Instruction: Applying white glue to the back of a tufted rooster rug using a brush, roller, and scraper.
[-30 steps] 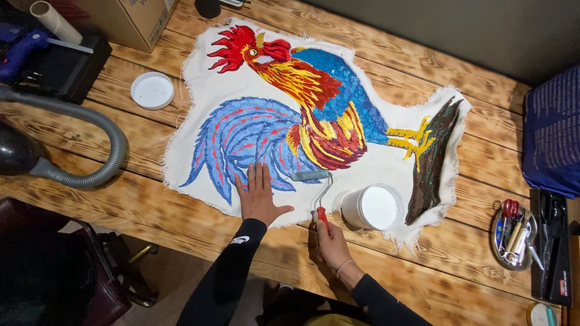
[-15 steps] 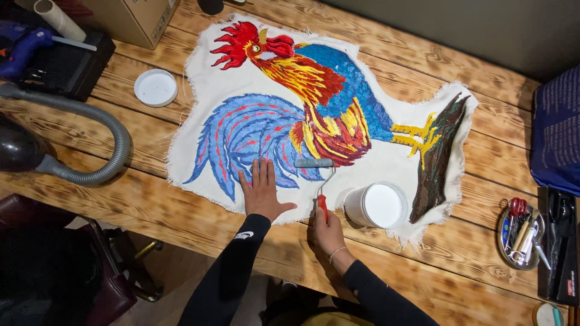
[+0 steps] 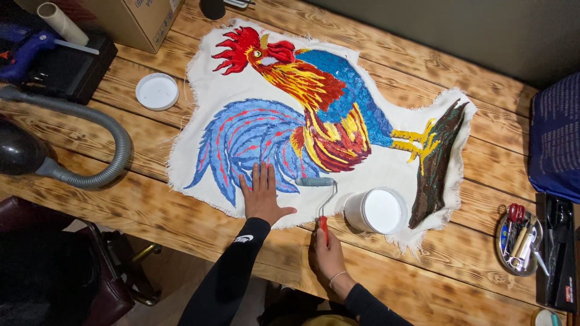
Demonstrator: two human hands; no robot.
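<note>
A brown cardboard box [image 3: 142, 21] sat at the far left corner of the wooden table [image 3: 471, 90], with a pale cardboard tube [image 3: 60, 23] leaning just left of it. Over on the far right edge was a dark blue package [image 3: 556, 142] with small pale print, too small to make out anyway.

The main thing was the rooster rug [image 3: 320, 121], a raw-edged white cloth tufted in red, blue and yellow, spread across the middle of the table. The left hand [image 3: 263, 196] lay flat on its near edge, fingers spread wide over the blue tail feathers, palm down, black sleeve running back toward the person. The right hand [image 3: 326, 253] was just right of it and nearer, wrapped around the red handle of a small paint roller [image 3: 317, 193], whose grey head rested on the cloth right beside the left hand's thumb. An open white tub [image 3: 377, 211] stood just right of the roller, its round lid [image 3: 157, 90] well off to the left.
</note>
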